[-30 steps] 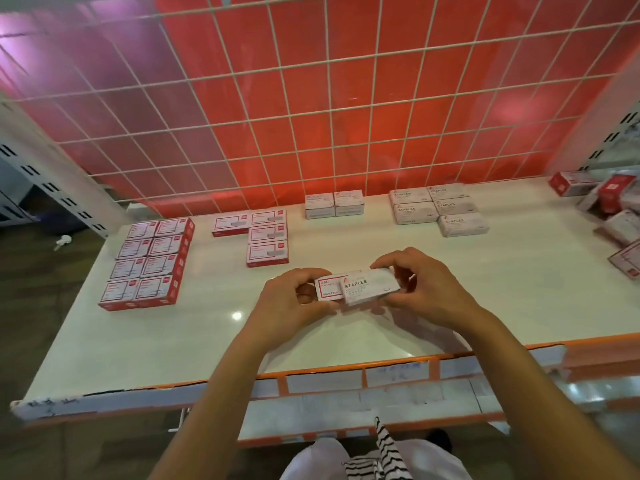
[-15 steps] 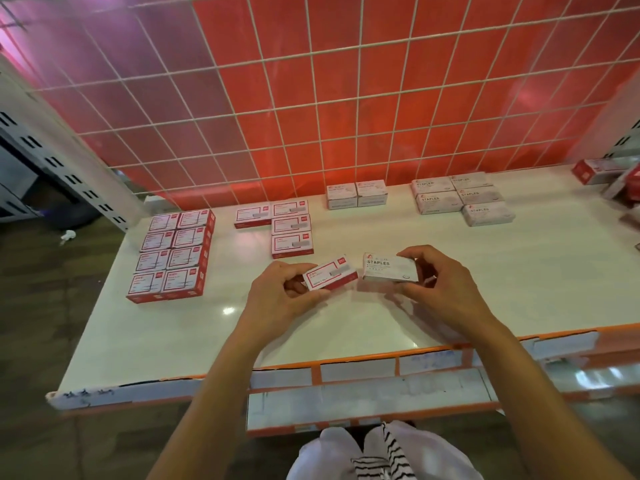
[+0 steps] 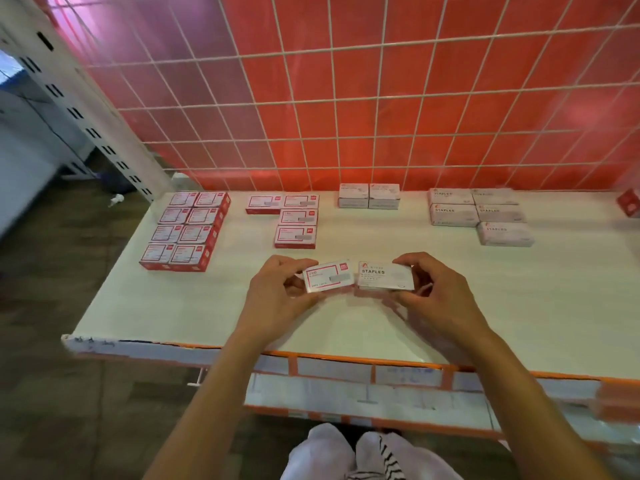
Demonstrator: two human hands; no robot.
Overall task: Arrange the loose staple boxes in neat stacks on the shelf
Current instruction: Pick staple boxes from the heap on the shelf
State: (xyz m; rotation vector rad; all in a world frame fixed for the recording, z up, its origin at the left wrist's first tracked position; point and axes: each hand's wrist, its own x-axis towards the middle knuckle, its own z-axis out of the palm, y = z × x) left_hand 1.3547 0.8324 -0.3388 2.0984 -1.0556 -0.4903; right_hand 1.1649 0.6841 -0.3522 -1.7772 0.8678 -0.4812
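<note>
The left hand (image 3: 277,296) pinches a red-edged box (image 3: 328,276) and the right hand (image 3: 436,292) pinches a white staples box (image 3: 386,276), side by side just above the shelf (image 3: 519,306). Behind them, red boxes (image 3: 185,232) lie far left and white boxes (image 3: 478,213) right, near the wire grid (image 3: 346,98).

My white shelf (image 3: 207,306) carries a block of red boxes (image 3: 187,230) far left, an L of red-framed boxes (image 3: 294,216) beside it, two grey boxes (image 3: 369,196) against the far edge, a cluster of grey STAPLES boxes (image 3: 478,213) further right, and one red box (image 3: 630,202) at the right border.
</note>
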